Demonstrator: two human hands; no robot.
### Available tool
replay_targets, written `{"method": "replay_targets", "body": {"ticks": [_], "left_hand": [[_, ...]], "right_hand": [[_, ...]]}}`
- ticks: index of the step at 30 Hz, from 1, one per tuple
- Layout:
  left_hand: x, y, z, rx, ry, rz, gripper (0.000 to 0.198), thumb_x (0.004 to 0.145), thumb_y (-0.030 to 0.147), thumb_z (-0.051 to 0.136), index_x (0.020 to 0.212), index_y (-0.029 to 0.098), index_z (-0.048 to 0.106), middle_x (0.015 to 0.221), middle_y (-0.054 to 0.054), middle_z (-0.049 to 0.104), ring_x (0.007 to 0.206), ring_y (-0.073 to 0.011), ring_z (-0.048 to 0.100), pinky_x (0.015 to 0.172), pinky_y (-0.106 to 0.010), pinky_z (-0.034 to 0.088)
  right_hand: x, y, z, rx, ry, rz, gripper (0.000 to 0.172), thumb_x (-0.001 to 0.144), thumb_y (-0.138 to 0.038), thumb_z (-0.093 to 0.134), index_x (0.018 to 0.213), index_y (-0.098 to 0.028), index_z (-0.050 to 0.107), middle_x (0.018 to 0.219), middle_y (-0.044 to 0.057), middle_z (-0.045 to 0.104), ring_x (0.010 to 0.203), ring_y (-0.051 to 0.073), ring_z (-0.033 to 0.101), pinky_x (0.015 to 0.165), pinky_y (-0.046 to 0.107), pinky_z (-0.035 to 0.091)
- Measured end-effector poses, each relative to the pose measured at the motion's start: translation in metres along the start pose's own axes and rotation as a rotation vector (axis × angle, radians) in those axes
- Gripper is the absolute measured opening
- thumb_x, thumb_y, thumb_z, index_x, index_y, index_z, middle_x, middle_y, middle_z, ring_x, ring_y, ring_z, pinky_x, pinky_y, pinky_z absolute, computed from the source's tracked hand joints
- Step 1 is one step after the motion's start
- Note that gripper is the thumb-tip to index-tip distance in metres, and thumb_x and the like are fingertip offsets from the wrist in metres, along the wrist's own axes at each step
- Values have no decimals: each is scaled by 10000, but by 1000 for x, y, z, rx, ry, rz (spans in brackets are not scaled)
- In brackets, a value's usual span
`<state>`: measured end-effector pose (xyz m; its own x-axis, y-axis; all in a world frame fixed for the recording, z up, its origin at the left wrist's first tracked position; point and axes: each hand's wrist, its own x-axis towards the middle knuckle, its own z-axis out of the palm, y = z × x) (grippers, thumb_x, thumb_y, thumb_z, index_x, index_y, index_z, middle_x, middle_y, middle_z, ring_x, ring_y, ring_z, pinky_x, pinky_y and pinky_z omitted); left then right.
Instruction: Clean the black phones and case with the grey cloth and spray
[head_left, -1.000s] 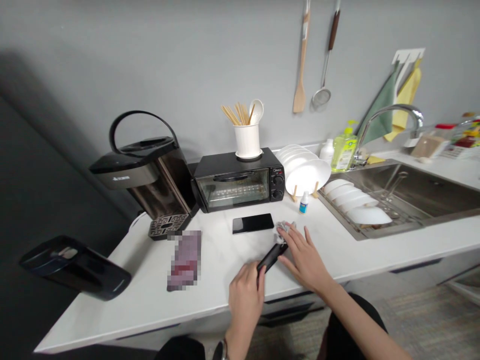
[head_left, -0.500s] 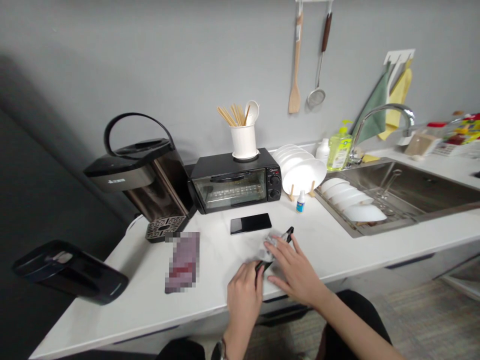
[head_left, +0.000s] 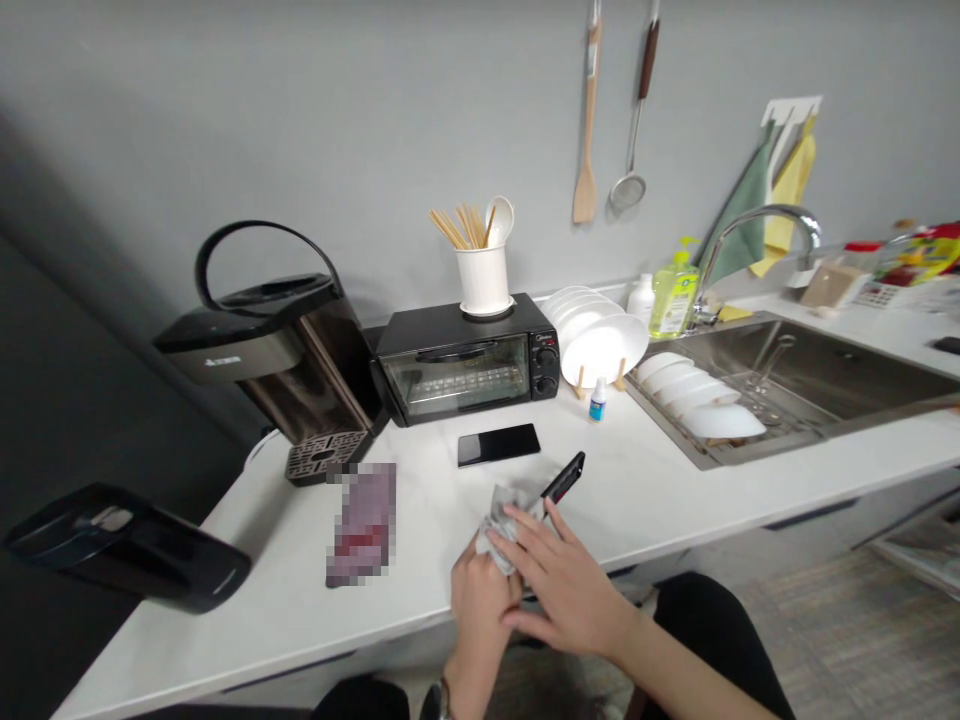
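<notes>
My left hand (head_left: 480,605), near the front edge of the counter, is closed around the lower end of a slim black phone (head_left: 566,478). The phone is tilted, its far end pointing up and to the right. My right hand (head_left: 566,585) presses a crumpled grey-white cloth (head_left: 499,525) against the phone's near part, fingers stretched over it. Cloth and fingers hide most of the phone. A second black phone (head_left: 499,445) lies flat just beyond my hands. Behind and to the right stands a small white bottle with a blue label (head_left: 598,402).
At the back are a toaster oven (head_left: 465,370), a water dispenser (head_left: 277,350) and racked white plates (head_left: 604,345). A steel sink (head_left: 832,400) with bowls (head_left: 686,390) is on the right. A dark bin-shaped container (head_left: 135,550) and a blurred purple item (head_left: 364,525) sit left.
My right hand has slid the cloth along the phone, down and left toward my left hand. More of the phone's far end now shows. The view has shifted slightly.
</notes>
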<state>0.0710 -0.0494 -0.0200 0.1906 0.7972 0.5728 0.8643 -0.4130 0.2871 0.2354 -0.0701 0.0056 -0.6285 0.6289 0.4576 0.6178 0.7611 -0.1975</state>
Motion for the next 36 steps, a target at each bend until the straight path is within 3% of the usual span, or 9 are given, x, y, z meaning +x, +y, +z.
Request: {"method": "replay_targets", "body": {"ticks": [4,8,11,15,19,22,26,32,36], "left_hand": [[3,6,-6,-95,20,68,230,1052,220,442,990,206,664,840,-64,729,762,-219,724,667,-307,539],[9,10,-9,-169,40,47,226,1078,284,460,990,203,651,837,-48,718,760,-211,717,678,-303,527],[22,13,-16,-328,94,-39,242,1054,334,530,885,208,649,789,-27,696,741,-198,690,680,-289,525],[49,20,-22,-622,180,-189,224,998,396,630,909,196,678,858,-34,738,806,-188,704,745,-266,559],[66,17,-9,-624,55,-199,293,1006,425,593,981,165,726,944,-79,798,863,-221,752,778,-286,583],[66,10,6,-557,-27,-173,261,998,367,601,964,159,756,882,-85,811,761,-228,758,695,-281,562],[61,6,18,-484,-132,-113,220,1001,267,581,967,178,779,861,-95,816,733,-236,768,681,-280,537],[61,12,20,-410,-179,-80,242,1027,200,512,1045,179,752,917,-111,814,782,-245,781,698,-285,545],[61,10,21,-380,-207,-51,256,1012,147,487,1054,188,737,950,-94,811,800,-230,777,726,-282,561]], "right_hand": [[-9,52,-14,-91,82,168,788,1042,-534,521,1666,-170,208,1651,174,404,1589,306,249,1281,647,152],[-17,84,-25,-32,142,270,724,1059,-455,512,1666,-207,205,1688,158,339,1606,294,194,1276,636,190],[-20,82,-25,136,201,312,713,1064,-454,507,1670,-242,197,1706,140,305,1607,287,191,1281,609,209],[-20,64,-16,417,278,358,636,1084,-452,462,1659,-278,253,1684,124,360,1560,259,333,1257,534,319],[-16,50,-2,702,325,381,609,1081,-506,448,1637,-285,334,1658,108,412,1525,257,404,1237,533,353],[-12,47,-2,849,481,499,567,1087,-515,427,1612,-307,391,1673,71,387,1549,258,356,1271,542,280],[-1,49,-23,715,628,460,567,1089,-471,440,1632,-346,335,1707,38,322,1578,265,288,1289,538,245],[21,46,-48,244,442,249,638,1096,-429,404,1677,-273,189,1695,102,340,1595,295,235,1274,605,244],[34,30,-54,44,302,31,670,1083,-435,430,1658,-156,226,1667,168,374,1603,312,200,1270,625,238]]}}
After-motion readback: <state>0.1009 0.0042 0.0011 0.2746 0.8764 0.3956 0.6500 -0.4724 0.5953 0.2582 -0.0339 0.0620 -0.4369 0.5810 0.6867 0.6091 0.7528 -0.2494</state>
